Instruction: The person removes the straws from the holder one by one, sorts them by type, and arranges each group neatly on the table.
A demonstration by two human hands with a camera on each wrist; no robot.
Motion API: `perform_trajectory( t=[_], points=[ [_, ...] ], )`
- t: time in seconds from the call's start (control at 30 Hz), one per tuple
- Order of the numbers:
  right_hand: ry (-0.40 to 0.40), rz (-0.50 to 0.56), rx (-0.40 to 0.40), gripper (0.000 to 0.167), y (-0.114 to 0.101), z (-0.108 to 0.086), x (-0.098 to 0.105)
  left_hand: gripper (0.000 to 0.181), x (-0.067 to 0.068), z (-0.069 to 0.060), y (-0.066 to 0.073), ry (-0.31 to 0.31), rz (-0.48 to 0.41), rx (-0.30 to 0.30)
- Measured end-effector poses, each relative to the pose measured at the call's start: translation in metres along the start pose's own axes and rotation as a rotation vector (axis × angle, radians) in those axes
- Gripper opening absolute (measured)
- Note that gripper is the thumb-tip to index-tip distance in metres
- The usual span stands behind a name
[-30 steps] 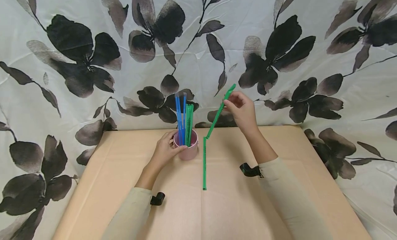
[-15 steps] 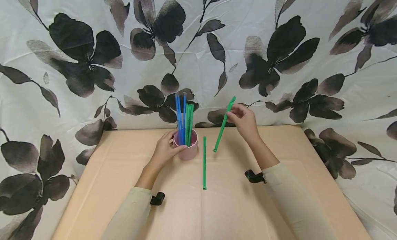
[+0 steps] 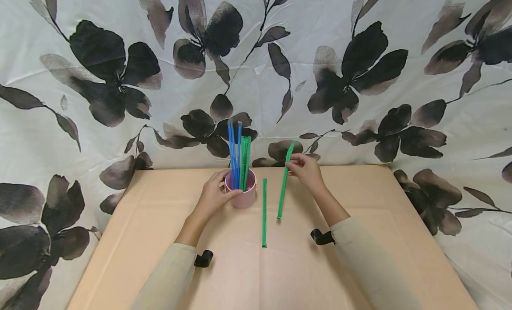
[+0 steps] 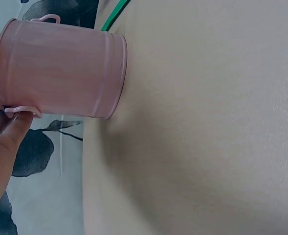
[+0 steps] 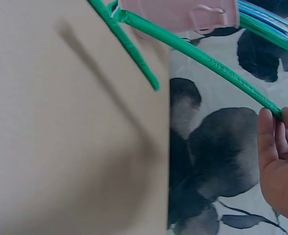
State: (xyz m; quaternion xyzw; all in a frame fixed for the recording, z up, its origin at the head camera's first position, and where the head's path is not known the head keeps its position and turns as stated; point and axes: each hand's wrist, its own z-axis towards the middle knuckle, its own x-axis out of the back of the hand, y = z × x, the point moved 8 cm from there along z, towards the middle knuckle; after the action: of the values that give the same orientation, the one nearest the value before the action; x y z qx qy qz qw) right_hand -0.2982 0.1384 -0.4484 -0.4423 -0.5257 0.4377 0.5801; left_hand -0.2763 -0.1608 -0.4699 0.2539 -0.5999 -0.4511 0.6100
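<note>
My left hand point(image 3: 214, 193) grips a small pink metal pail point(image 3: 245, 198) by its rim and one side handle, and the pail stands upright on the table. Several blue straws point(image 3: 232, 152) and green wrapped straws point(image 3: 245, 156) stick up out of it. Between thumb and fingers, my right hand point(image 3: 307, 171) pinches the upper part of another green wrapped straw point(image 5: 202, 59), which has printed lettering. That straw hangs tilted, its lower end above the table in the right wrist view. To its left, one more green straw point(image 3: 264, 214) lies lengthwise on the table, apart from the pail.
A tan-covered table point(image 3: 160, 203) carries everything. Behind its far edge hangs a white cloth point(image 3: 276, 101) printed with dark flowers. A black wrist camera point(image 3: 204, 258) sits at the left sleeve and another black wrist camera point(image 3: 322, 237) at the right.
The right hand has lowered the held straw toward the table, from touching the lying straw's far end to beside it on the right. The left hand and pail have stayed put.
</note>
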Motion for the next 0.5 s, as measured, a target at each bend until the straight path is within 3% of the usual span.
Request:
perform_trajectory(
  t=[0.5],
  points=[
    [-0.057,-0.243,-0.148,0.026,0.052,-0.022,-0.035,0.080,0.004,-0.012,0.002,-0.038,-0.010,-0.015]
  ],
)
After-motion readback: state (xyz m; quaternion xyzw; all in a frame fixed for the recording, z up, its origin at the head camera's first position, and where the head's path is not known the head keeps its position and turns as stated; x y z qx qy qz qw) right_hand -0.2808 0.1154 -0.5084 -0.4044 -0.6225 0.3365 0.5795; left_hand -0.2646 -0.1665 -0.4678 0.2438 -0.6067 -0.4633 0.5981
